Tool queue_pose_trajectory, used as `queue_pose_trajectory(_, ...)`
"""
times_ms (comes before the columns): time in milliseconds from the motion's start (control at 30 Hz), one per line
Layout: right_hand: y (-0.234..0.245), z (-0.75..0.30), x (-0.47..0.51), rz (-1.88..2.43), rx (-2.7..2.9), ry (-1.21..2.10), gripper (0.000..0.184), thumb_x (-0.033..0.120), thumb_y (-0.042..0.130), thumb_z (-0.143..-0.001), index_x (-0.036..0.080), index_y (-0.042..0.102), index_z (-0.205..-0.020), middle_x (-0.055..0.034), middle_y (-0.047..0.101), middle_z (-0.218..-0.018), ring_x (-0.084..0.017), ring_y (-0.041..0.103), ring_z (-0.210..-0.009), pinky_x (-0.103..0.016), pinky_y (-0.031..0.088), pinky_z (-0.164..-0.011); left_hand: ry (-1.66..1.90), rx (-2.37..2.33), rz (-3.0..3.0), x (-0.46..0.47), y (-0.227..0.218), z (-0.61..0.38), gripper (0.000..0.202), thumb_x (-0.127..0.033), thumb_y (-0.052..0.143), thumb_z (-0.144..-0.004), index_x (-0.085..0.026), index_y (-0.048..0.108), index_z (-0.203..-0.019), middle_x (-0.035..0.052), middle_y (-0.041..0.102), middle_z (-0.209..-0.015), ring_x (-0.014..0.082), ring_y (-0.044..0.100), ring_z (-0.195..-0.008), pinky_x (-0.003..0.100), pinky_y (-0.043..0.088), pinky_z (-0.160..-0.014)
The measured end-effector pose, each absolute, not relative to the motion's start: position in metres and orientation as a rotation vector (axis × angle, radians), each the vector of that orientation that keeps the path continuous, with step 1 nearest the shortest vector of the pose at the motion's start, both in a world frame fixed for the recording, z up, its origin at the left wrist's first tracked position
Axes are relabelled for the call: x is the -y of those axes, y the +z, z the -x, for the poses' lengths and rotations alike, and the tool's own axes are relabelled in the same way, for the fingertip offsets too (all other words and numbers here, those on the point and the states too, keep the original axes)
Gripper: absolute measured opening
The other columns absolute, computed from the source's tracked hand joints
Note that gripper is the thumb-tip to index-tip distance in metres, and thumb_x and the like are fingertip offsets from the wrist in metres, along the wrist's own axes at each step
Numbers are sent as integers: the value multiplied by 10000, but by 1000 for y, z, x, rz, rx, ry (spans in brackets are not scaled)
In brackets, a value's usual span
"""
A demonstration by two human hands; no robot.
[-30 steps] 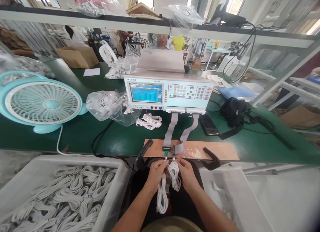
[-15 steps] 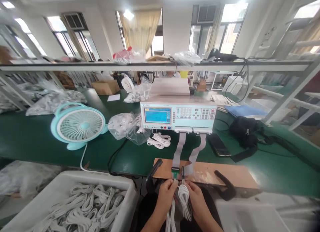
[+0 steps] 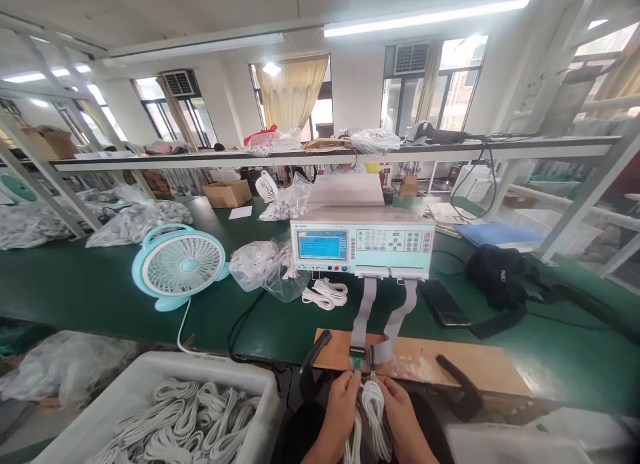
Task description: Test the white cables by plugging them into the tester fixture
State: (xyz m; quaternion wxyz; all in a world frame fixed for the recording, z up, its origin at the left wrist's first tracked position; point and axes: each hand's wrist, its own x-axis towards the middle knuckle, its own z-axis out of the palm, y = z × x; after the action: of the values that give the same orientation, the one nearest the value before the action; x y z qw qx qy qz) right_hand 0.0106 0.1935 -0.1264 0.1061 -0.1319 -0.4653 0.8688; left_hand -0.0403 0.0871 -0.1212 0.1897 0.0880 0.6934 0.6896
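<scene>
At the bottom centre my left hand (image 3: 341, 407) pinches one end of a coiled white cable (image 3: 374, 414) against the small green connector (image 3: 357, 362) on the brown board (image 3: 450, 361). My right hand (image 3: 403, 414) pinches the cable's other end at the black socket beside it. The cable's loops hang down between my hands. Two grey ribbon leads (image 3: 363, 312) run from the board up to the pale tester (image 3: 363, 245) with its blue screen.
A white bin (image 3: 150, 384) holds several coiled white cables at the lower left. A teal desk fan (image 3: 178, 264), bagged cables (image 3: 265, 267), a loose white coil (image 3: 325, 293), a phone (image 3: 443, 303) and a black bag (image 3: 495, 277) lie on the green bench. A shelf (image 3: 320, 159) spans above.
The camera has tilted upward, so the bench and hands sit lower in view and the ceiling shows. My hands stay at the board's connectors with the cable.
</scene>
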Motion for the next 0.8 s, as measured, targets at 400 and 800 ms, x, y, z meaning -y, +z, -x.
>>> queue_pose_trajectory(400, -83, -60, -217, 483, 1764, 2306, 410, 535, 670, -721, 173, 491, -652, -11, 420, -584, -186, 360, -485, -230, 269, -455, 1874, -1700, -48, -82, -96, 9, 503, -611, 448, -801, -111, 484, -840, 10, 431, -603, 85, 373, -451, 209, 265, -423)
queue_pose_trajectory(800, -91, -125, -218, -40, 2145, 2501, 359, 421, 694, -871, 161, 555, -1075, -80, 506, -996, -305, 470, -907, -365, 395, -792, 1702, -1868, -343, -120, -75, -17, 377, -486, 423, -861, -118, 479, -803, 3, 453, -593, 84, 442, -466, 212, 333, -459)
